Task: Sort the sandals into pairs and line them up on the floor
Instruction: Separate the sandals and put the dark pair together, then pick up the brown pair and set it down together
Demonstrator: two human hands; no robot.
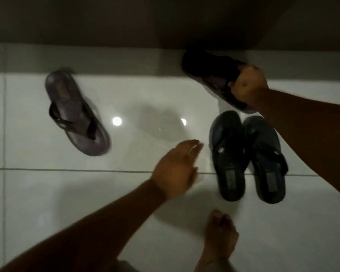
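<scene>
Two dark blue-black sandals lie side by side on the white tiles, the left one (228, 156) touching the right one (264, 160). A purple-grey sandal (76, 112) lies alone at the left, angled. A second purple sandal (210, 75) sits by the dark wall, and my right hand (247, 85) is shut on its strap. My left hand (177, 167) hovers open over the floor, just left of the dark pair, holding nothing.
A dark wall or cabinet base (126, 20) runs along the top. My bare foot (218, 238) stands on the tiles below the dark pair. Glossy white floor tiles (47, 203) reflect two ceiling lights.
</scene>
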